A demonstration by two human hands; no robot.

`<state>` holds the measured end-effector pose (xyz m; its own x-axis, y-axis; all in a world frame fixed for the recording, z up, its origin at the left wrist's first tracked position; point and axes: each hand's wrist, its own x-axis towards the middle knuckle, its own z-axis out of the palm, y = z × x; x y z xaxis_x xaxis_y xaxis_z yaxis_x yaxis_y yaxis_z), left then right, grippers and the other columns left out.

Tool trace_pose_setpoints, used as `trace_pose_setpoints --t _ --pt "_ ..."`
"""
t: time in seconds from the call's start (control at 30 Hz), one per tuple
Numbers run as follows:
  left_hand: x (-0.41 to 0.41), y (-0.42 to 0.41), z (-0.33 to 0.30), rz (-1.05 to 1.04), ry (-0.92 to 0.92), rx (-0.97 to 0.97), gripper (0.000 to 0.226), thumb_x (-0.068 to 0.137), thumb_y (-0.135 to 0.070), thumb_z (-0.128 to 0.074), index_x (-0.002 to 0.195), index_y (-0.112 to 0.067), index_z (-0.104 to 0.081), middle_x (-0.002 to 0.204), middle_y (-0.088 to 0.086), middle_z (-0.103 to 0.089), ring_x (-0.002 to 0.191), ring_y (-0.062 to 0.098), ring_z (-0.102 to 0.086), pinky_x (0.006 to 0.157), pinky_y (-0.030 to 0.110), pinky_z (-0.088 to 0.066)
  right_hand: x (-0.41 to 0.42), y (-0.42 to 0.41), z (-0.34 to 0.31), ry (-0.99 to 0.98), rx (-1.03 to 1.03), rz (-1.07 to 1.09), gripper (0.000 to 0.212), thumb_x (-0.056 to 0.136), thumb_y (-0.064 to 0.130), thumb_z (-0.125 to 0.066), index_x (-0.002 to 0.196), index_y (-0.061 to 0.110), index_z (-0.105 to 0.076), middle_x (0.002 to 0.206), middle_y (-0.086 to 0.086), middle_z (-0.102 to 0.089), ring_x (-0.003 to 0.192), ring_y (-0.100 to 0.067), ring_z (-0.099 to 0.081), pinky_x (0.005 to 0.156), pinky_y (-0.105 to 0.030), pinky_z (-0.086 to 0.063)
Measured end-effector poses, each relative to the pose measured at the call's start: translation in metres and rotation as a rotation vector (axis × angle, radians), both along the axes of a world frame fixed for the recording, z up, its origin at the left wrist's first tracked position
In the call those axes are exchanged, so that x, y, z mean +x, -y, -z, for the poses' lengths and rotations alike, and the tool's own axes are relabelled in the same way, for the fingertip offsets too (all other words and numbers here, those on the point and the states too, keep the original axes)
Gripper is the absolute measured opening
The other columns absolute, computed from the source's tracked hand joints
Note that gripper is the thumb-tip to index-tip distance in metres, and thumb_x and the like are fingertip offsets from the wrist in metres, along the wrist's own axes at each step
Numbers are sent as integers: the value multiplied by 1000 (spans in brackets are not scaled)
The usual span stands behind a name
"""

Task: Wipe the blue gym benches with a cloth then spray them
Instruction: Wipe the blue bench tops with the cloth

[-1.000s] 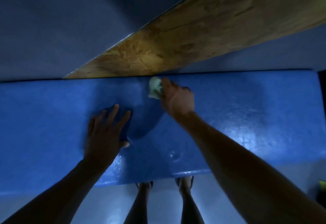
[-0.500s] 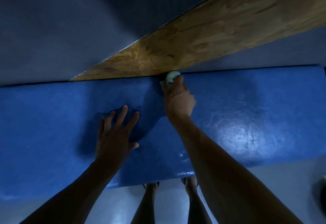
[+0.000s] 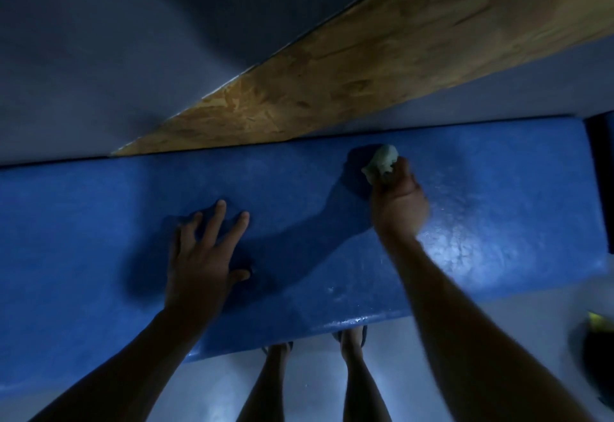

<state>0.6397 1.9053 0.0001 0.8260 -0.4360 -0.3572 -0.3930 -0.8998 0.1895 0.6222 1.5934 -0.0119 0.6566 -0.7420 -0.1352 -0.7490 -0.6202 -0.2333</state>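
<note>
A long blue gym bench point(image 3: 99, 222) runs across the view, glossy and wet-looking on its right half. My right hand point(image 3: 398, 202) grips a small balled pale cloth point(image 3: 382, 162) and presses it on the bench top near the far edge, right of centre. My left hand point(image 3: 202, 255) lies flat on the bench with fingers spread, left of centre, holding nothing. No spray bottle is clearly visible.
A slanted wooden board point(image 3: 365, 69) rises behind the bench against a grey wall point(image 3: 83, 56). My legs and sandalled feet point(image 3: 349, 338) stand on the pale floor just below the bench's near edge. A dark object with a yellow-green patch point(image 3: 596, 345) sits at the right edge.
My right hand has slid the cloth rightward along the bench's far edge. The view shifted, so the bench's right end now shows. My left hand stays planted flat.
</note>
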Motion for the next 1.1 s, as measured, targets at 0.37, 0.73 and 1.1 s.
trace_pose_setpoints --t 0.37,0.73,1.1 --pt "1 0 -2 16 -6 -4 100 60 -49 -86 147 -31 -40 159 7 -28 131 44 -34 103 64 -32 -25 -17 -5 -43 -127 -780 54 75 37 -53 126 22 -58 92 -2 -69 61 -30 -64 55 -32 -47" --pt "4 6 -9 28 -63 113 103 64 -53 -83 151 -35 -31 163 4 -19 134 40 -28 105 57 -35 -53 -134 5 76 90 -536 52 81 26 -64 128 14 -47 102 -4 -69 68 -26 -68 53 -32 -50" --pt "3 5 -8 34 -47 99 100 66 -54 -80 150 -35 -29 163 3 -17 134 40 -27 106 59 -34 -75 10 -11 -56 -32 -6 34 87 33 -53 118 21 -46 98 -10 -67 74 -42 -63 61 -39 -45"
